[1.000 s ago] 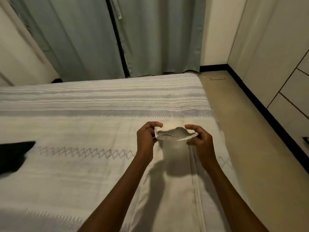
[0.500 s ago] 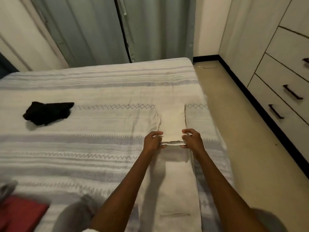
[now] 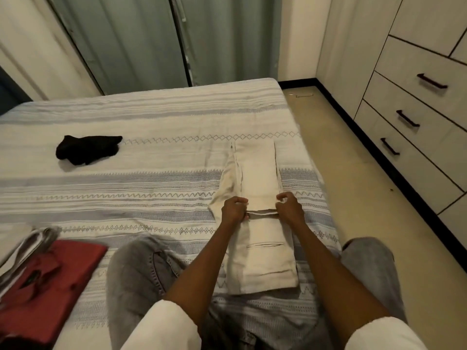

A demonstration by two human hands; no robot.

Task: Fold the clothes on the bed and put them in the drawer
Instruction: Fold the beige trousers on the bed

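Fingers of both hands curl in a pinch on the near hem of a pair of cream trousers [image 3: 257, 173], the left hand [image 3: 233, 209] at one corner and the right hand [image 3: 289, 207] at the other, as a person kneeling on a striped bed [image 3: 151, 188] works through a pile of laundry. The grip at both corners appears meant to keep the edge straight and taut while the folded-over layer is laid down square. Beyond the fingertips that upper layer stretches away flat toward the far side of the bed; below the wrists the lower layer, with a pocket slit showing, runs back between the person's knees. Well to the left of the left fingers a crumpled black garment [image 3: 88, 149] lies unfolded, and nearer the body on that side sits a folded red shirt [image 3: 50, 281]. To the right of the right fingers, across a strip of floor, the drawers [image 3: 414, 117] stand closed, so stowing is judged some steps off.
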